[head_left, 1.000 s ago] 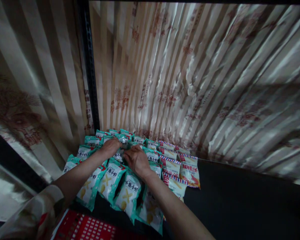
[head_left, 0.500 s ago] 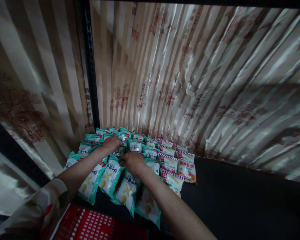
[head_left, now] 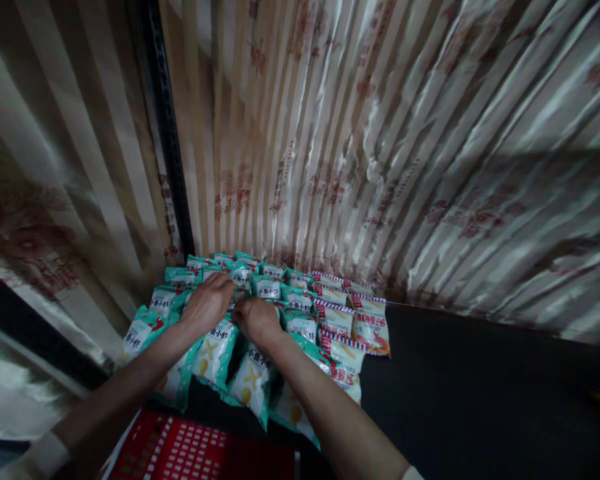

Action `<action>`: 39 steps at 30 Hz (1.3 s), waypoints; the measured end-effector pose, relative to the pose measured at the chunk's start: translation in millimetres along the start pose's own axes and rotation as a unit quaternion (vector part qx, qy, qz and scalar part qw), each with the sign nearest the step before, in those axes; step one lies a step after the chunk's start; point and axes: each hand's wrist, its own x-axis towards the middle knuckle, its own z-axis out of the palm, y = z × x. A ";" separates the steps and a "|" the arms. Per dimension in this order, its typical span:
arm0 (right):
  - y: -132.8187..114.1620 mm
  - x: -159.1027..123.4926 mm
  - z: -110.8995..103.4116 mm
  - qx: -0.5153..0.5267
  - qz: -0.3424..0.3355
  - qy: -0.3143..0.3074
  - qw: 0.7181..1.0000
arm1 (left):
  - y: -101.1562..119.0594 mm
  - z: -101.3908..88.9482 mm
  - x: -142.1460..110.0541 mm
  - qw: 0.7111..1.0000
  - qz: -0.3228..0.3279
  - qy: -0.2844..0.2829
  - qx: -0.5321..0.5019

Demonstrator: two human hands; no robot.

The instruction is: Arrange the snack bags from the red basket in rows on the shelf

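Green-and-white snack bags [head_left: 214,347] stand in tight rows on a black shelf. My left hand [head_left: 211,298] reaches in among them, fingers curled down and closed at a bag in the middle rows. Close beside it on the right, my right hand [head_left: 258,321] is closed too, its bent fingers at the same snack bag [head_left: 239,295], just above a front-row bag [head_left: 251,381]. Both sets of fingertips are partly hidden. To the right of my right hand stand cream snack bags [head_left: 371,322] with striped top edges.
A red perforated plastic basket [head_left: 195,448] sits at the near edge, below the front bags. Black shelf surface [head_left: 445,380] extends to the right. Striped, wrinkled sheeting [head_left: 300,133] hangs behind, and a dark metal upright [head_left: 167,120] stands at the back left corner.
My left hand has moved a little left and nearer to me. My right hand has shifted slightly left. The view has shifted slightly.
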 end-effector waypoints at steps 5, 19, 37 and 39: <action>5.4 0.7 2.7 0.031 0.007 -0.001 0.999 | 59.2 12.6 -77.3 0.988 0.063 0.126 -0.063; 24.4 -26.1 -31.9 -0.002 0.003 0.015 1.000 | 130.8 53.1 -117.9 0.989 -0.099 0.110 -0.009; 40.4 -39.9 -15.6 -0.035 -0.022 -0.077 0.996 | 129.0 59.5 -117.3 0.979 -0.116 0.168 0.006; 39.0 -38.6 -15.4 -0.032 -0.031 -0.075 0.996 | 130.3 59.9 -114.6 0.979 -0.112 0.168 0.007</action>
